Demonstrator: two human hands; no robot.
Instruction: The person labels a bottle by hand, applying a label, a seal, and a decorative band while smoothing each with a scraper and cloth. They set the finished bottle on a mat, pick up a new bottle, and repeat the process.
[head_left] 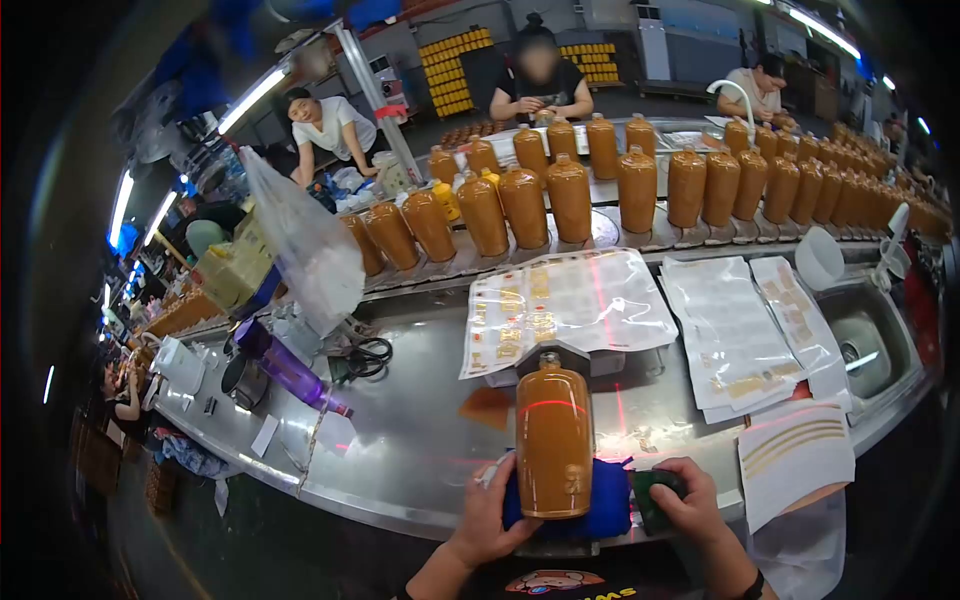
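Observation:
A glossy brown bottle (553,440) lies on a blue cloth pad (610,500), its neck pointing away from me and a red laser line across its upper body. My left hand (482,515) curves around the bottle's lower left side, thumb by the base and fingers along the side. Something whitish shows on one of its fingers. In my right hand (692,500) is a dark green flat scraper (655,500), gripped just right of the pad. A dark angled block (575,358) stands behind the bottle's neck.
Printed label sheets (570,305) and paper stacks (730,335) lie ahead and right, near a sink (875,345). Several brown bottles (568,200) line the raised ledge. Left are a purple bottle (285,370), scissors (365,358) and a plastic bag (300,240). Other people work beyond.

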